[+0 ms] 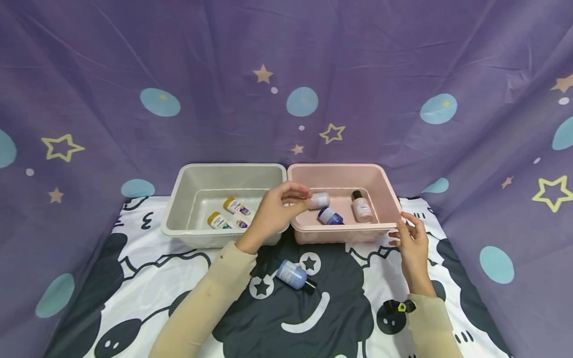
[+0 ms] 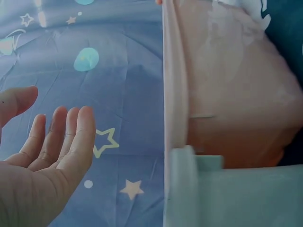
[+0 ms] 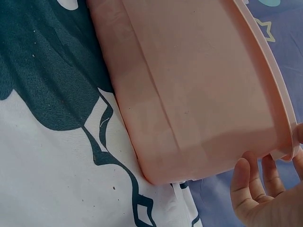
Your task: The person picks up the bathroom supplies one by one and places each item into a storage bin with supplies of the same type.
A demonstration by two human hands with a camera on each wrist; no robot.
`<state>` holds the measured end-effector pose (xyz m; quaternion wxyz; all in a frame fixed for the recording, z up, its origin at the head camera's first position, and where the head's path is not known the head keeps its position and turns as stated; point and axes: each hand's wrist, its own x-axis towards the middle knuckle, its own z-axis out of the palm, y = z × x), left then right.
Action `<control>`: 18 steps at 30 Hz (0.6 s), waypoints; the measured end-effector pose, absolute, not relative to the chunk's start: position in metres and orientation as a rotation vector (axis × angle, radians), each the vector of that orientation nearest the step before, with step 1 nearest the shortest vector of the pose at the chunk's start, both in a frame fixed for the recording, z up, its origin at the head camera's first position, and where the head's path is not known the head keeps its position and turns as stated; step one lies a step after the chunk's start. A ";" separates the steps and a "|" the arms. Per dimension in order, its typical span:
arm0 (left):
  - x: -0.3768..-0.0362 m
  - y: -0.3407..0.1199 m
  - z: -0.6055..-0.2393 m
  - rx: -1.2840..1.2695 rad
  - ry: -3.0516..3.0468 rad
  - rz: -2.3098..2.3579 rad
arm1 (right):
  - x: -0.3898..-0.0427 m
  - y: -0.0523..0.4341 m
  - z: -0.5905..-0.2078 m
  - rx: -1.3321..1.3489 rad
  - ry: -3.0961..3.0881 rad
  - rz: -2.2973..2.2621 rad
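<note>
My left hand [image 1: 291, 196] hovers over the seam between the grey bin [image 1: 172, 209] and the pink bin [image 1: 340, 231]. In the left wrist view its fingers [image 2: 71, 137] are spread and hold nothing. A pale small bottle [image 1: 319, 200] sits just past its fingertips, inside the pink bin. Beside it lie a purple-blue bottle [image 1: 330, 216] and a pink bottle with a dark cap [image 1: 360, 206]. My right hand [image 1: 408, 232] is at the pink bin's front right corner [image 3: 284, 151], with its fingers [image 3: 251, 184] relaxed and holding nothing.
Two yellow-capped bottles [image 1: 236, 206] [image 1: 218, 221] lie in the grey bin. A light blue bottle with a black cap [image 1: 294, 275] lies on the black-and-white cloth [image 1: 147, 278] in front of the bins. Purple star-print fabric [image 1: 286, 74] surrounds the area.
</note>
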<state>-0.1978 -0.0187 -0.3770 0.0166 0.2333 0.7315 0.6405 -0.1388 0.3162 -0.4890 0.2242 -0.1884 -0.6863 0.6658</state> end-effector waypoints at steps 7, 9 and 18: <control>-0.173 -0.029 -0.398 0.726 2.215 2.008 | -0.139 0.317 -0.489 -0.528 -1.891 1.844; -0.166 -0.031 -0.404 0.739 2.191 2.017 | -0.139 0.317 -0.490 -0.533 -1.888 1.845; -0.146 -0.047 -0.440 0.655 2.159 1.960 | -0.138 0.317 -0.489 -0.545 -1.891 1.854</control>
